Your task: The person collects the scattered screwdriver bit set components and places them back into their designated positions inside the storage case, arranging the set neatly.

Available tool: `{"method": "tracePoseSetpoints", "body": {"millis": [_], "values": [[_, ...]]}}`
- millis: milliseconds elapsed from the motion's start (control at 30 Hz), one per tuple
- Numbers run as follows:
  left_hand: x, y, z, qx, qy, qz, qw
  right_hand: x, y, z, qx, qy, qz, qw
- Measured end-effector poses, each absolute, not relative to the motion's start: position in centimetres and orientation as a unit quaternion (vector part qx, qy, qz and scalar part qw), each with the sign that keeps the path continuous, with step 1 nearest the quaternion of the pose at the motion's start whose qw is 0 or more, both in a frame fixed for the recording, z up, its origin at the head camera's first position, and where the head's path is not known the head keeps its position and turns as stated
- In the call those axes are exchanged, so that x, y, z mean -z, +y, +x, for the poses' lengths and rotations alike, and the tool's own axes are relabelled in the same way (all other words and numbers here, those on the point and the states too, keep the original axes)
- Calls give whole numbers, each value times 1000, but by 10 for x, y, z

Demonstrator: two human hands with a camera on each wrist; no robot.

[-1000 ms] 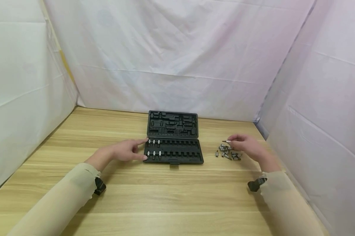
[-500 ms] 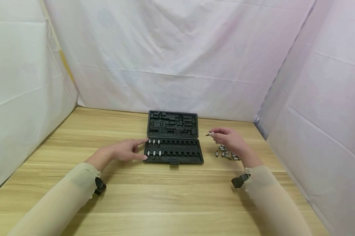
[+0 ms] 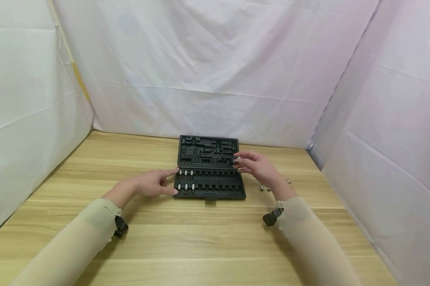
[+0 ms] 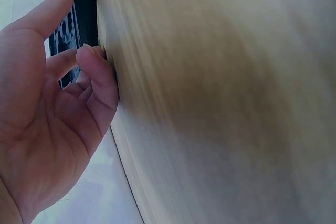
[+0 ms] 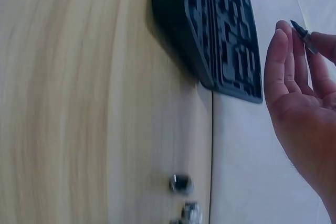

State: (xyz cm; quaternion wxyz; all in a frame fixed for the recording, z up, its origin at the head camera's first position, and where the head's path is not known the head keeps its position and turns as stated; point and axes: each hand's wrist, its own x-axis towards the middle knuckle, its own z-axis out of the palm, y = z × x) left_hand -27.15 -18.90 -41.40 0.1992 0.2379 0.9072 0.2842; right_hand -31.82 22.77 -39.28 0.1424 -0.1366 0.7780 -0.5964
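Observation:
An unfolded black case [image 3: 209, 194] lies on the table, several silver bit sockets [image 3: 186, 186] standing in two rows at the left of its near half. The left hand [image 3: 148, 182] touches the left side of this half with thumb and index finger spread; the left wrist view has the hand [image 4: 58, 98] beside the case's edge [image 4: 86, 9], other fingers bent. Above the right side of the case, the right hand [image 3: 259, 169] pinches one bit socket [image 3: 238, 159]. In the right wrist view its dark tip [image 5: 298, 27] sticks out from the fingertips.
Loose bit sockets [image 3: 288, 181] lie on the wooden table [image 3: 207, 238] to the right of the case, partly hidden by the right hand and forearm. White sheets [image 3: 200, 71] hang behind and on both sides.
The right hand, holding the bit socket, has moved left from the loose pieces to above the case's right side. The left hand has stayed at the case's left side.

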Motion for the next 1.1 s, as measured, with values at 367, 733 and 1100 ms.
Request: {"method": "tracePoseSetpoints", "body": {"millis": [367,733,1100], "values": [[414,-188,-271,-290,906,235,201,402,196,-320,629,748,-148,148],[412,-189,-269,-295,904,234,202,406,173,-327,619,756,-147,153],[413,-189,-269,-292,905,234,202,406,155,-331,585,787,-145,131]]}}
